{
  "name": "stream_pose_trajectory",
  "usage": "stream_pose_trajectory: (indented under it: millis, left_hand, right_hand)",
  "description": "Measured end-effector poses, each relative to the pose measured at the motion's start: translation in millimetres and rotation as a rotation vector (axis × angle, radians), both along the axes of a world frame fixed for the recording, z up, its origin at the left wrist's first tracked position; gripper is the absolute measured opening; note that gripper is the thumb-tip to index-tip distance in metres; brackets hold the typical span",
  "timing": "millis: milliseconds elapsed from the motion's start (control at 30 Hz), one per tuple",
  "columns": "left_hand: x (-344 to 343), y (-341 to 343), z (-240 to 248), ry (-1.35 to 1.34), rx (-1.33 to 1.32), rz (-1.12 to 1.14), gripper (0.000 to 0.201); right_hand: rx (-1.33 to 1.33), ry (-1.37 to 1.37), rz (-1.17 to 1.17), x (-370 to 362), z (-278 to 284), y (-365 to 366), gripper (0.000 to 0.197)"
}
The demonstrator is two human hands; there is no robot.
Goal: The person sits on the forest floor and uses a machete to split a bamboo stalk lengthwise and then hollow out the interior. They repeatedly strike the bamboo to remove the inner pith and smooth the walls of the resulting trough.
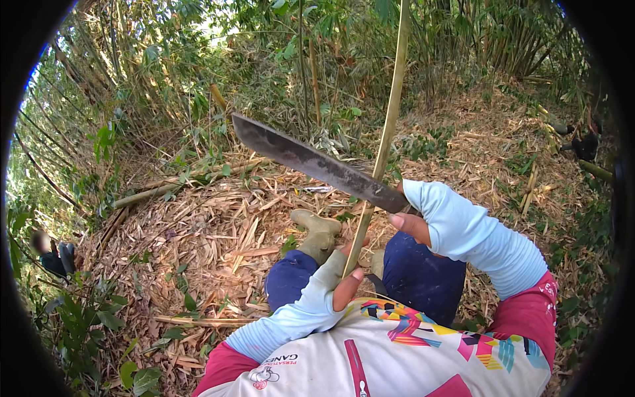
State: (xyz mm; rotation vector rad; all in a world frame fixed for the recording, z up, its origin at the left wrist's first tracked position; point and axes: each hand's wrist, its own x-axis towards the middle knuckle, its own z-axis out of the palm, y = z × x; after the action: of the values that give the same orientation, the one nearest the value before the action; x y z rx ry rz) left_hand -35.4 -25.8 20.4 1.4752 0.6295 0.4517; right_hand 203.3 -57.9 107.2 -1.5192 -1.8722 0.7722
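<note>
My left hand (334, 284), in a light blue sleeve that covers part of it, is closed around the lower part of a long bamboo strip (392, 99). From there the strip rises, leaning slightly right, past the top of the view. My right hand (423, 215) grips a machete (301, 159) near the base of its dark, stained blade; the fingers hide the handle. The blade points to the upper left and crosses the strip a little above my left hand. It appears to lie against the strip, though I cannot tell how deep the edge sits.
Dry bamboo leaves and shavings (198, 255) litter the ground. A cut bamboo pole (149, 195) lies at the left, another piece (205, 322) nearer me. Bamboo clumps (529, 40) stand behind. A person (53, 258) is at the far left. My boot (316, 231) is below the blade.
</note>
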Motion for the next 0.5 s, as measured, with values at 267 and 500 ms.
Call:
stream_pose_trajectory:
  millis: [267,500]
  left_hand:
    - [3,0,2,-0.025,-0.028,0.021,0.051]
    - [6,-1,0,-0.073,-0.02,0.032,0.054]
  right_hand:
    - [-0.081,0.066,-0.043,-1,5,-3,0.018]
    - [-0.222,0.172,-0.087,-10,26,-7,0.022]
